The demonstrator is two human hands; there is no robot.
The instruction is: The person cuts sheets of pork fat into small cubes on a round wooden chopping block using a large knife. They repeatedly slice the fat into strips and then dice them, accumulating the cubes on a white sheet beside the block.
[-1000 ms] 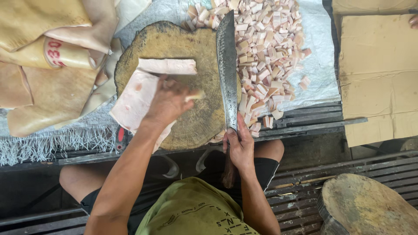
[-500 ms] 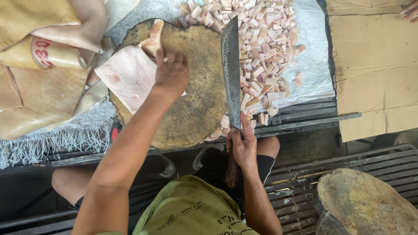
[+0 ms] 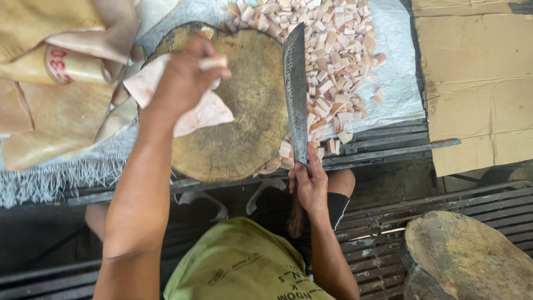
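Head view, looking straight down. Left hand is clenched on a pale slab of pork skin, lifting its upper part; the lower flap of the slab rests on the left half of the round wooden chopping block. Right hand grips the handle of a long cleaver. The blade lies along the block's right edge, tip pointing away from the person, touching the wood or just above it; cannot tell which.

Right of the blade: a dense heap of small pink-white cut pieces on a grey woven sheet. A few pieces spill over the block's near-right rim onto the slatted metal surface.

Open room: the centre and near portion of the block are bare. Left of the block, tan sacks crowd close to its rim. Flattened cardboard lies well to the right. A second round block sits at lower right, apart from both hands.
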